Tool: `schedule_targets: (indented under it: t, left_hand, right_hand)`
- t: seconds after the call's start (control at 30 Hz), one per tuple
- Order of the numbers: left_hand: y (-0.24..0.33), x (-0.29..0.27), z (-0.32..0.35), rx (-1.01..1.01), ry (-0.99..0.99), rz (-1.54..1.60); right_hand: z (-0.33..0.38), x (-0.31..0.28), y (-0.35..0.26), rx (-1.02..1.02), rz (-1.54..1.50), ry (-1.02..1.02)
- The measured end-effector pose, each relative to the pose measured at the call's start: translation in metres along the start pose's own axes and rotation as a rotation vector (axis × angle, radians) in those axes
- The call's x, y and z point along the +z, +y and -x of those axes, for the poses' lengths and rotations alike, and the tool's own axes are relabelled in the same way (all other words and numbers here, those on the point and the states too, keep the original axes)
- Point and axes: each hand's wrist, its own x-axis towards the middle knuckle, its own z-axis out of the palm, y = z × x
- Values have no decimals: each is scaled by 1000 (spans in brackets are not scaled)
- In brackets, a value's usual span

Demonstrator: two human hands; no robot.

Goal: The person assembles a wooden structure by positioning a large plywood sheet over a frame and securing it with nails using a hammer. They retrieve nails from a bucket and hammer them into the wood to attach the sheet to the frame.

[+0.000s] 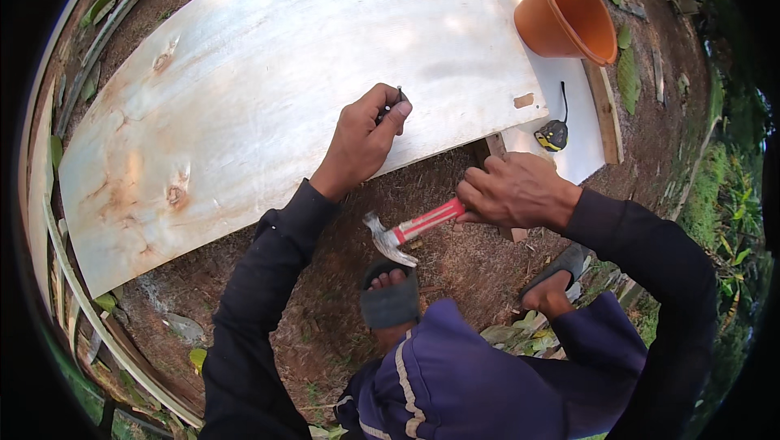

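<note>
Over the near edge of a pale plywood sheet [309,42], my left hand [363,135] is closed in a pinch. Between its thumb and fingers are nails [399,93], with a head sticking up past the fingertips. My right hand [516,192] is wrapped round the red and white handle of a claw hammer [422,222]. The hammer's metal head hangs to the left, below the sheet's edge and above the ground, apart from the wood. A black and yellow tape measure [552,134] lies on a white board just beyond my right hand.
An orange bucket [561,13] stands at the far right, on the boards. Wooden strips [106,326] run along the left side. My sandalled foot [390,298] is on the brown soil below the hammer. Green plants [723,221] grow at the right.
</note>
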Motion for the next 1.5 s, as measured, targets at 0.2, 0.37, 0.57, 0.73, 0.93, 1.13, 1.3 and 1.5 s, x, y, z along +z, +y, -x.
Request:
schedule_targets:
  t: [0.2, 0.37, 0.57, 0.73, 0.93, 1.13, 1.3, 1.5]
  left_hand:
    - [8, 2, -4, -8, 4, 74]
    - [16, -6, -4, -66, 6, 91]
    - [11, -1, -3, -59, 21, 77]
    - [3, 0, -8, -19, 28, 7]
    - [15, 11, -22, -64, -50, -66]
    - [26, 50, -66, 55, -318, -121]
    - [22, 76, -88, 259, -386, -180]
    - [18, 80, -87, 289, -400, -251]
  right_hand:
    - [3, 2, -32, -186, -84, -99]
    - [-20, 5, 7, 75, -20, 122]
    - [-2, 15, -21, -85, -43, -56]
    - [10, 11, -1, 97, -205, -72]
    - [68, 46, -45, 473, -911, 54]
    - [85, 95, -117, 922, -1718, 352]
    - [74, 85, -132, 1158, -1922, 756]
    - [57, 72, -134, 1392, -1945, 1133]
